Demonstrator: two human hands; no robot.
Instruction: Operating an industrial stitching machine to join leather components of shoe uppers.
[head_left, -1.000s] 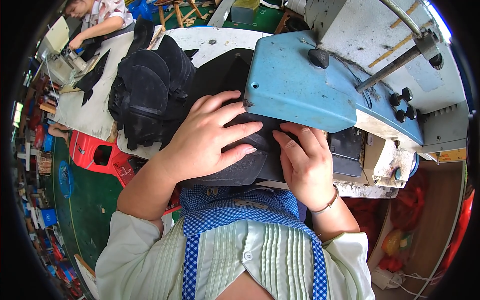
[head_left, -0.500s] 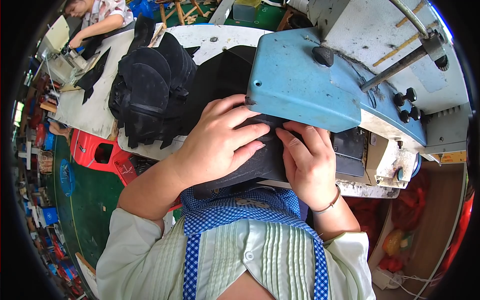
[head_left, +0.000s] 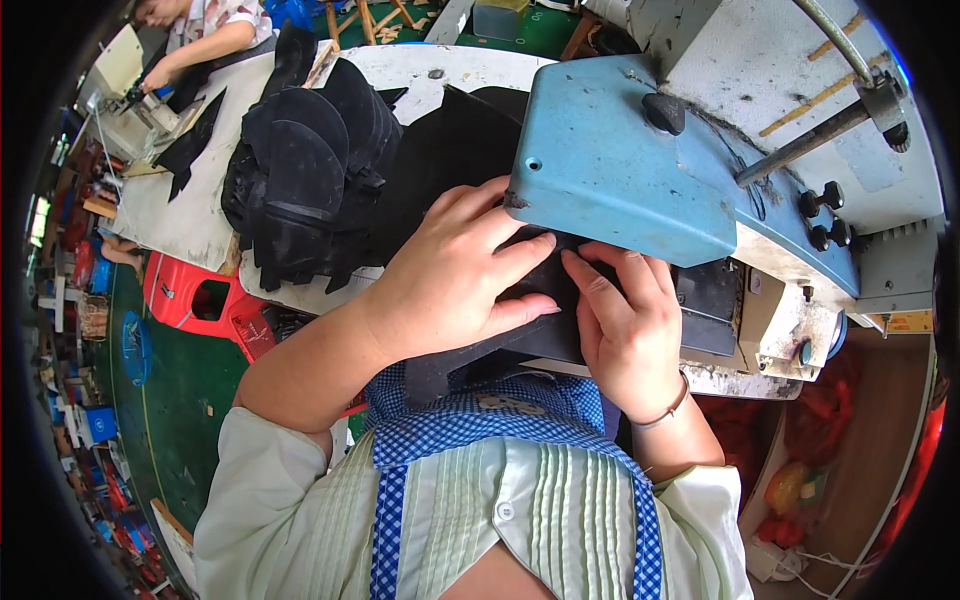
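Observation:
A black sheet piece (head_left: 480,357), perhaps leather or fabric, lies beneath both my hands and runs under the blue head of a machine (head_left: 620,160). My left hand (head_left: 465,265) rests on it at the machine's left corner, fingers stretched and thumb apart; some fingertips are hidden under the housing. My right hand (head_left: 632,320) is closed, its bent fingers and thumb at the sheet's right part, close to the left fingertips. The spot being worked is hidden by the housing. A near strip of the sheet hangs over the table edge against my apron (head_left: 450,430).
A heap of black cut pieces (head_left: 300,190) stands on the white table (head_left: 420,75) to the left. Below it is a red plastic stool (head_left: 195,295). Another person (head_left: 215,35) works at a machine at the far left. Metal rods and knobs (head_left: 822,197) stick out at right.
The machine appears slightly further right in the picture. My left thumb has moved a little further from the index finger, and the near edge of the black sheet has shifted.

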